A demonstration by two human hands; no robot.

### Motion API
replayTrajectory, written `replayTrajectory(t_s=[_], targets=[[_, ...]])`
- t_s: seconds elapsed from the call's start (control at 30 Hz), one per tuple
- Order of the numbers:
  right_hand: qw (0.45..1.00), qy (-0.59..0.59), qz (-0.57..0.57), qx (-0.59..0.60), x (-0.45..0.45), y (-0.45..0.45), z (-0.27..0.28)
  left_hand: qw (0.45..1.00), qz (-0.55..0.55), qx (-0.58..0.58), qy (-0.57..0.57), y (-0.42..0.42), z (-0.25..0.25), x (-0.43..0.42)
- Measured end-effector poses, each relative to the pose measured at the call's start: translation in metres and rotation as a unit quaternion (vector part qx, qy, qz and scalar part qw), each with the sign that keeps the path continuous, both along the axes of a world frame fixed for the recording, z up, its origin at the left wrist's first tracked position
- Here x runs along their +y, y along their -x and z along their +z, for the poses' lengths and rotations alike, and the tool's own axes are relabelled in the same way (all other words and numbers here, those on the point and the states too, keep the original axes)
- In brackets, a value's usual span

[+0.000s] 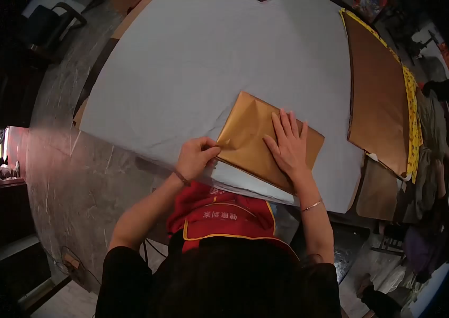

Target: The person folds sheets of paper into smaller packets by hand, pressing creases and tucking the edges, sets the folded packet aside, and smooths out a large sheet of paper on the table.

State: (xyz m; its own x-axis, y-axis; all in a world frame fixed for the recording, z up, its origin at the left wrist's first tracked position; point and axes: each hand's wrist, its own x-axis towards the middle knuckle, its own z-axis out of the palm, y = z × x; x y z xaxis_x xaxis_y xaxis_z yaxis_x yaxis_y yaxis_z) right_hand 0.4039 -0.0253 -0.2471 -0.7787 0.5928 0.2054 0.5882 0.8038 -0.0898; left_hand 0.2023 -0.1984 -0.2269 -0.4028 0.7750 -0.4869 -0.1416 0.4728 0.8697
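Note:
A flat, rectangular gold-coloured folded sheet (245,124) lies at an angle near the front edge of the table; its surface is shiny and slightly creased. At its left corner, the thumb and fingers of my left hand (197,155) are pinched together on the edge. My right hand (289,146) rests flat on the right part of the sheet, fingers stretched out and a little apart. Whether the sheet wraps anything inside cannot be seen.
Grey cloth (192,63) covers the large table. Along its right side lies a brown board (378,95) bordered by a yellow printed strip (411,116). A black chair (44,26) stands at the upper left. I wear a red apron (230,214) against the table's front edge.

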Motion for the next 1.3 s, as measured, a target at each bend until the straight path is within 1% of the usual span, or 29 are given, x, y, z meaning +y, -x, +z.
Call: replayTrajectory(t_s=[0.1,0.13,0.17,0.3,0.37,0.4,0.47,0.5,0.57,0.6,0.67,0.8,0.9,0.97,1.0,1.07,1.2,1.27,1.3], targets=[[0.999,0.005,0.027,0.015,0.002,0.021,-0.006,1.0,-0.001,0.008,0.014,-0.001,0.003,-0.001],[0.999,0.002,0.041,0.029,0.004,0.027,-0.007,1.0,-0.006,0.013,-0.003,0.0,-0.002,-0.002],[0.999,0.013,0.034,0.015,0.005,0.032,-0.008,1.0,-0.012,0.019,-0.02,0.0,-0.006,-0.002],[0.999,-0.01,0.043,0.007,0.007,0.038,-0.012,0.999,-0.011,0.021,-0.038,0.0,-0.002,-0.001],[0.999,0.029,0.037,0.013,0.006,0.037,-0.013,0.998,0.015,0.014,-0.064,-0.002,-0.003,-0.001],[0.999,0.029,0.036,0.012,0.005,0.037,-0.011,0.998,0.015,0.012,-0.064,-0.002,-0.003,-0.001],[0.996,0.083,0.017,-0.025,0.003,0.038,-0.003,1.0,0.011,0.0,-0.025,0.0,0.0,-0.001],[0.996,0.084,0.016,-0.025,0.003,0.038,-0.003,1.0,0.009,0.0,-0.024,0.001,0.0,-0.001],[0.996,0.078,0.016,-0.035,0.003,0.038,-0.002,0.998,0.014,-0.058,-0.02,0.003,0.0,-0.003],[0.996,0.078,0.017,-0.035,0.004,0.038,-0.004,0.998,0.014,-0.059,-0.02,0.003,0.0,-0.003],[0.998,0.054,0.032,0.002,0.005,0.038,-0.009,0.999,0.005,-0.052,-0.017,0.004,0.002,-0.002],[0.998,0.055,0.037,-0.007,0.001,0.039,-0.001,0.998,0.005,-0.05,-0.028,0.004,0.0,-0.002],[0.995,0.091,0.013,-0.027,-0.004,0.045,0.007,0.999,-0.006,-0.025,-0.023,0.002,0.003,-0.001],[0.992,0.12,-0.039,-0.029,-0.008,0.055,0.013,0.995,0.059,-0.058,-0.058,-0.002,0.004,-0.001],[0.992,0.121,-0.039,-0.029,-0.009,0.059,0.016,0.995,0.059,-0.058,-0.057,-0.003,0.004,-0.001],[0.989,0.117,-0.072,-0.05,-0.01,0.067,0.018,0.996,0.054,-0.032,-0.058,-0.003,0.004,-0.002],[0.993,0.089,-0.066,-0.051,-0.006,0.071,0.002,0.997,0.042,-0.027,-0.06,0.0,0.003,-0.005],[0.998,0.023,-0.021,0.047,-0.004,0.068,-0.014,0.996,0.047,-0.05,-0.06,-0.001,0.001,-0.006],[0.998,0.024,-0.019,0.046,-0.004,0.068,-0.014,0.996,0.049,-0.051,-0.059,-0.001,0.0,-0.007]])
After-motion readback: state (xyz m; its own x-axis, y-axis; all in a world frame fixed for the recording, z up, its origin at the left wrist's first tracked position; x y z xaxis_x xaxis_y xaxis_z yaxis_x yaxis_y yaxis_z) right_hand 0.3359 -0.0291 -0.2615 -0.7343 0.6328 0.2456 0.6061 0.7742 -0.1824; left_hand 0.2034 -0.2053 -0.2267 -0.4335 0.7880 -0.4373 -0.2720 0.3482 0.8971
